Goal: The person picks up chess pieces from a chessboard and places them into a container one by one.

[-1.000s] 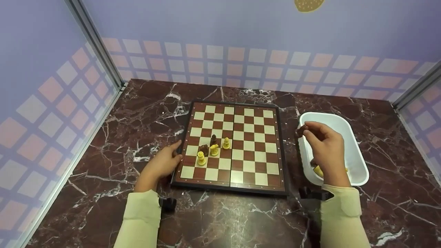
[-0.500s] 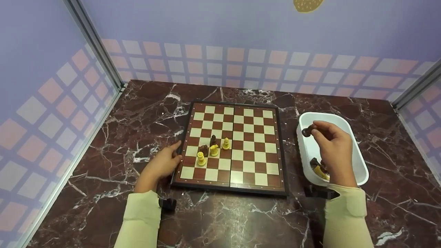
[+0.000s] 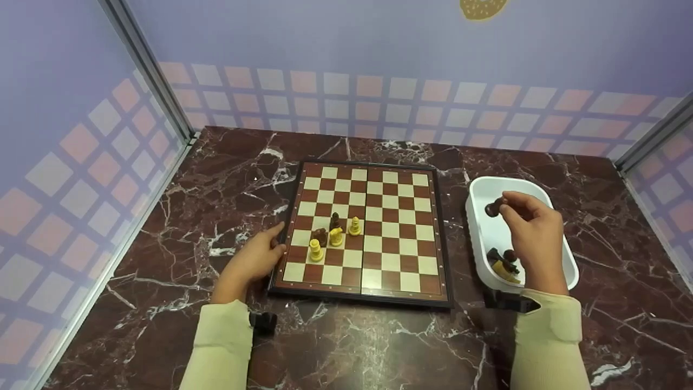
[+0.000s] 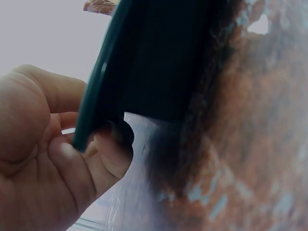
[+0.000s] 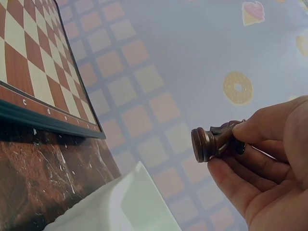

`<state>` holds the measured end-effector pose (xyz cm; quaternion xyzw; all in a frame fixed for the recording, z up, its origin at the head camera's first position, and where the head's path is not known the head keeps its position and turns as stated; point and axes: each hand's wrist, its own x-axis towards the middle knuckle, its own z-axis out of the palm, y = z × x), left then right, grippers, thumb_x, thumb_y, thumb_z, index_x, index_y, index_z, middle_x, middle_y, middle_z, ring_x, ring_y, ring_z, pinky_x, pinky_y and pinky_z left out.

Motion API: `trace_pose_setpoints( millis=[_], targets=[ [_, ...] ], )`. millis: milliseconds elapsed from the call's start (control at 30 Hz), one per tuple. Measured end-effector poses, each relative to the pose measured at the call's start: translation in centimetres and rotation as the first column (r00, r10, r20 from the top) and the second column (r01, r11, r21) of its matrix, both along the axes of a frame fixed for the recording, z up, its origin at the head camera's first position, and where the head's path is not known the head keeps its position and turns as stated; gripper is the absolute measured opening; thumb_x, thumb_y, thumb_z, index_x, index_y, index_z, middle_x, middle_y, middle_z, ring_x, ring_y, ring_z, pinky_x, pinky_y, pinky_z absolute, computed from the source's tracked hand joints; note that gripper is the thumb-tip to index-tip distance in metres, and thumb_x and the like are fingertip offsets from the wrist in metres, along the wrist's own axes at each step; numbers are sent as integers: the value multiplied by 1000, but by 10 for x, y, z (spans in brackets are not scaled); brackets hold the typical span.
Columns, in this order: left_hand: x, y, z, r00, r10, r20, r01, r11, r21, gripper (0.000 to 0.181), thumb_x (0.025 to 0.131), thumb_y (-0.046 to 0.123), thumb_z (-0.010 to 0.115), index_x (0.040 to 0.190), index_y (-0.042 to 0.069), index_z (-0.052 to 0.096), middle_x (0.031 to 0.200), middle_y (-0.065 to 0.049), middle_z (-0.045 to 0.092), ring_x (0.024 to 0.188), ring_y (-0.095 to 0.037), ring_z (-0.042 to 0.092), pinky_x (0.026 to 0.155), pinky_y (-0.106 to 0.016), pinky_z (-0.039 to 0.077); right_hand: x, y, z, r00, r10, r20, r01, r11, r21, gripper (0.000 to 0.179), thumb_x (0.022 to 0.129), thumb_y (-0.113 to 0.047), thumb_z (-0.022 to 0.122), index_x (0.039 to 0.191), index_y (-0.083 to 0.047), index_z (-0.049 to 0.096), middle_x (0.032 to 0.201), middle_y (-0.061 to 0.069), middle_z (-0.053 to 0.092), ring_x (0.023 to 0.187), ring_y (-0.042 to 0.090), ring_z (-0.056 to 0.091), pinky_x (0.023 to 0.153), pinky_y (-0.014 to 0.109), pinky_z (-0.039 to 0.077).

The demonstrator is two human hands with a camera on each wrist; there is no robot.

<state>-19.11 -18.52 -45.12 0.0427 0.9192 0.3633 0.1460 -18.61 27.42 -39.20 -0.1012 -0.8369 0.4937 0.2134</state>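
My right hand (image 3: 536, 238) pinches a dark brown chess knight (image 5: 219, 140) by its head, base pointing left, above the white plastic tub (image 3: 479, 254). At the chessboard's left side, my left hand (image 3: 253, 261) grips the edge of the chessboard (image 3: 400, 271), with the thumb on its rim and fingers around its side. On the board's left half stand a yellow rook (image 3: 316, 251), a yellow knight (image 3: 336, 236), a yellow bishop (image 3: 355, 226), a brown knight (image 3: 320, 236) and a slim dark piece (image 3: 335, 221) partly hidden.
Several brown and yellow pieces (image 3: 504, 265) lie in the near end of the tub, partly behind the right wrist. A dark marbled tabletop (image 3: 357, 346) surrounds the board. Printed wall panels (image 3: 379, 49) close off the back and sides.
My right hand has moved rightward with the brown knight, from the tub's left rim to over its inside. Pieces in the tub show more. The left hand and board pieces stay put.
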Motion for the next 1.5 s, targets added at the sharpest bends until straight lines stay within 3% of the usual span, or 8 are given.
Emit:
trace_pose_setpoints(
  millis=[233, 433, 767, 1133, 1500],
  targets=[
    [0, 0, -2, 1000, 5, -11, -5, 1000, -7, 57, 93, 16, 46, 145, 12, 23, 64, 1, 44, 47, -10, 37, 46, -26, 37, 0, 5, 0, 998, -20, 61, 19, 1000, 17, 22, 85, -21, 61, 106, -17, 68, 92, -4, 68, 83, -2, 61, 71, 15, 42],
    [1, 1, -2, 1000, 4, -30, -5, 1000, -15, 57, 92, 15, 46, 145, 10, 25, 66, 0, 45, 48, -11, 38, 47, -27, 38, 2, 8, 1, 992, -40, 124, 33, 998, 56, 24, 86, -27, 61, 107, -19, 67, 93, -7, 68, 82, -1, 58, 62, 17, 41],
    [2, 0, 0, 1000, 0, 7, 1, 1000, -2, 57, 94, 17, 45, 146, 12, 21, 62, 1, 44, 46, -10, 36, 45, -26, 36, 3, 8, 0, 995, -52, 86, 44, 994, 99, 21, 85, -29, 61, 102, -20, 69, 91, -8, 66, 80, 1, 57, 66, 14, 42],
    [3, 0, 1, 1000, 1, -8, -1, 1000, -7, 57, 94, 18, 44, 146, 12, 22, 62, 1, 43, 46, -11, 37, 45, -27, 37, 0, 5, -4, 998, -42, 42, 36, 991, 131, 21, 83, -26, 63, 99, -16, 71, 86, -10, 67, 75, 1, 58, 62, 12, 42],
    [2, 1, 1, 999, -2, -35, 2, 1000, -6, 57, 92, 15, 46, 144, 8, 24, 64, 0, 45, 48, -11, 38, 47, -27, 38, -2, -3, -4, 1000, 6, 29, -9, 994, 112, 21, 84, -24, 63, 102, -16, 70, 96, -3, 68, 82, -6, 59, 70, 10, 44]
  ],
)
